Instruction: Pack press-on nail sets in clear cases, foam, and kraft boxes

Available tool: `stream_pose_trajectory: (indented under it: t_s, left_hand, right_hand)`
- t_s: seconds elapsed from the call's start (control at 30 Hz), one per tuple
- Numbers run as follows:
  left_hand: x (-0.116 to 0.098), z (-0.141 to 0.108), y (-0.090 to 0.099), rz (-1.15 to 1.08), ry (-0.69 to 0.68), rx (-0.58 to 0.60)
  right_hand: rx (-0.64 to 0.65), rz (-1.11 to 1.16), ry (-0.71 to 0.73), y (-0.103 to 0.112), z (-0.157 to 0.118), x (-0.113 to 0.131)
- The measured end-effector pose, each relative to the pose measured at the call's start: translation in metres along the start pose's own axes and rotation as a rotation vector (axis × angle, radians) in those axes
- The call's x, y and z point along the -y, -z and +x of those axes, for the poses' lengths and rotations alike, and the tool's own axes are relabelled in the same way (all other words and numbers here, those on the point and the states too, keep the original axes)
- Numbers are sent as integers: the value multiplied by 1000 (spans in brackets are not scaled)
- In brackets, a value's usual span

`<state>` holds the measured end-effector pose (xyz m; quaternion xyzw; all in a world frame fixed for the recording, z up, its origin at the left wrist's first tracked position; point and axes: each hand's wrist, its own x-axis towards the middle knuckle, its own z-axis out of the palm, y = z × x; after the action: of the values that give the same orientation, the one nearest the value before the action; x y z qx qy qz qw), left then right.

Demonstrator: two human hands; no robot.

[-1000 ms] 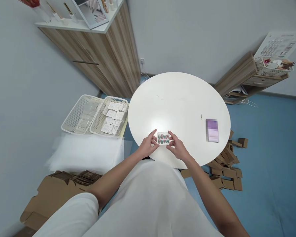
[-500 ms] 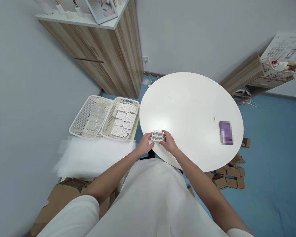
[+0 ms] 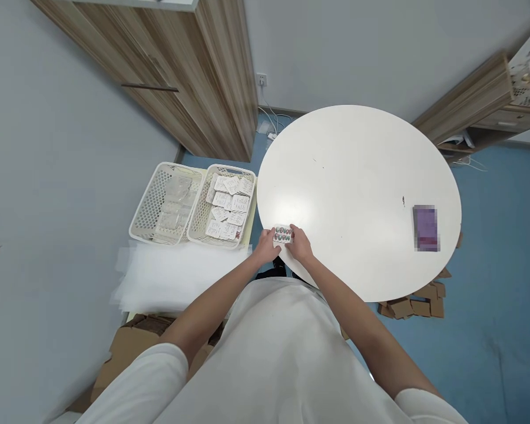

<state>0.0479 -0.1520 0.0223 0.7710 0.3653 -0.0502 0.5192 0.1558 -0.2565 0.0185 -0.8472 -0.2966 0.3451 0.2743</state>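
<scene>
Between my two hands is a small white set of press-on nails (image 3: 283, 234), with two rows of dark red and green-grey nails facing up. My left hand (image 3: 267, 246) grips its left edge, and my right hand (image 3: 300, 244) grips the right edge with fingers and thumb. The set is held at the near left rim of the white oval table (image 3: 357, 176). Whether it touches the tabletop I cannot tell.
Left of the table stand a basket of white printed cards (image 3: 194, 221) and a basket of clear plastic pieces (image 3: 140, 200). White translucent sheets (image 3: 176, 277) lie before them. A blurred purple item (image 3: 426, 228) rests on the table's right. Cardboard boxes (image 3: 413, 305) are on the floor.
My view has shifted, so the table and baskets sit differently in the picture. Both hands still hold the nail set, the left fingers now closer around its edge.
</scene>
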Motion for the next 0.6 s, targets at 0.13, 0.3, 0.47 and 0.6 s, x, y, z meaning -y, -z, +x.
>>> stream_pose_trajectory:
  t_s: [0.13, 0.3, 0.47, 0.6]
  left_hand:
    - [1, -5, -2, 54, 15, 25]
    - [1, -11, -4, 21, 59, 60]
    - [1, -5, -2, 18, 21, 34]
    - [1, 10, 4, 17, -16, 14]
  right_hand:
    - [1, 78, -44, 0, -7, 0]
    - [4, 357, -109, -7, -22, 0]
    - [-1, 495, -121, -11, -18, 4]
    - [-1, 521, -111, -3, -2, 11]
